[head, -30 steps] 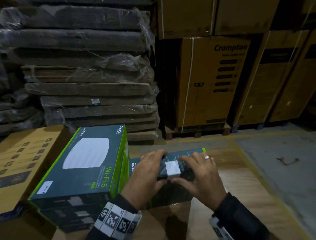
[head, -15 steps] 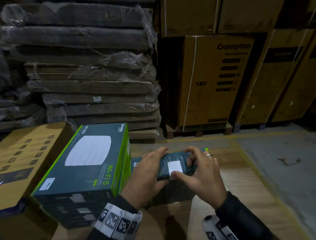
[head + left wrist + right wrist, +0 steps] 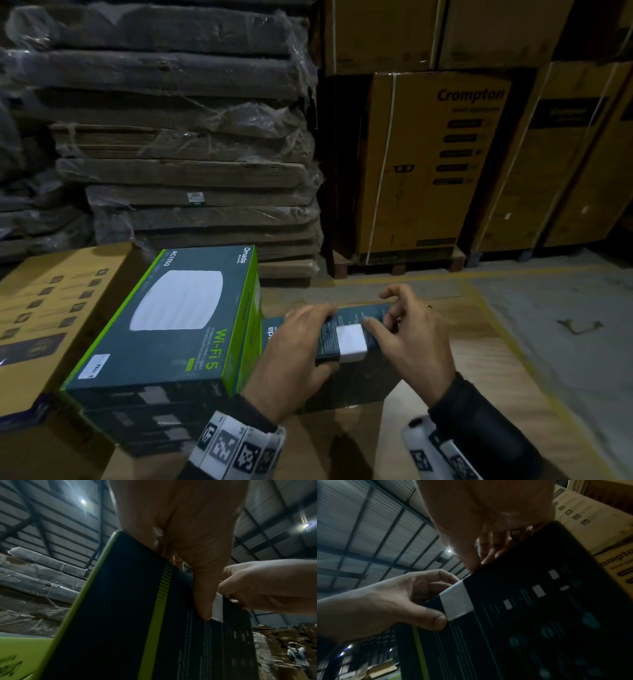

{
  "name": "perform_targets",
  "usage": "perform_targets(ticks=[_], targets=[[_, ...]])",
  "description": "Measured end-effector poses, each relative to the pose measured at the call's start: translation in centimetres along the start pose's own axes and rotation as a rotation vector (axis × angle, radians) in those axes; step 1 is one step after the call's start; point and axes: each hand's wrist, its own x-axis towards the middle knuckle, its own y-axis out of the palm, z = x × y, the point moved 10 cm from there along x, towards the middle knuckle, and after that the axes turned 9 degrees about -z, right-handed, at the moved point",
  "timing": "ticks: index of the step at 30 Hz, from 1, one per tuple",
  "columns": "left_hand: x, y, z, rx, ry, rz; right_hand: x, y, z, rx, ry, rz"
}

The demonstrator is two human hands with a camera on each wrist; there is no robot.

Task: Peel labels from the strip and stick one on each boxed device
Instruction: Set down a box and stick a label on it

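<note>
Fine print on the dark upright box (image 3: 356, 315) too small to read from the head view; only rows of pale lines, small white squares and teal ovals on its near face in the right wrist view, with a lime stripe down one side. Box base hidden behind both hands and cut off low in the wrist views. White label (image 3: 350, 340) wrapped over the box's top edge, blank as far as can be told. Left hand (image 3: 294, 363) gripping the box left of the label, fingers curled over the top edge, thumb on the near face just beside the label's corner. Right hand (image 3: 411, 342) just right of the label, forefinger tip touching the label's upper right corner, other fingers loosely bent and holding nothing. Left of the held box, touching it, a stack of like boxes (image 3: 178, 325) reading "Omada", "AC1350", "Wi-Fi 5", with a small white sticker (image 3: 93, 366) near the front corner, its text unclear. Behind the held box, brown cartons (image 3: 442, 164) marked "Crompton". All on a wooden desk (image 3: 479, 370).
</note>
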Motion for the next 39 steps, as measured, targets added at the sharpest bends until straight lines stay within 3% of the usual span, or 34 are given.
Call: perform_targets(ticks=[4, 9, 24, 28, 32, 39], targets=[[0.2, -0.1, -0.6, 0.027, 0.104, -0.026, -2.2, 0.0, 2.2, -0.086, -0.295, -0.031], [0.2, 0.1, -0.8, 0.046, 0.155, -0.030, -3.7, 0.2, 2.2, -0.188, -0.530, -0.088], [0.5, 0.2, -0.7, 0.049, 0.153, -0.029, -2.9, 0.2, 1.7, -0.181, -0.561, -0.107], [0.7, 0.0, -0.3, 0.023, 0.111, -0.028, -2.6, 0.1, 0.8, -0.229, -0.485, -0.077], [0.6, 0.3, -0.2, 0.101, 0.105, -0.012, -1.1, -0.5, -3.2, -0.232, -0.259, -0.036], [0.4, -0.3, -0.3, 0.008, 0.114, -0.074, -2.2, 4.2, -10.7, 0.582, 0.285, 0.288]])
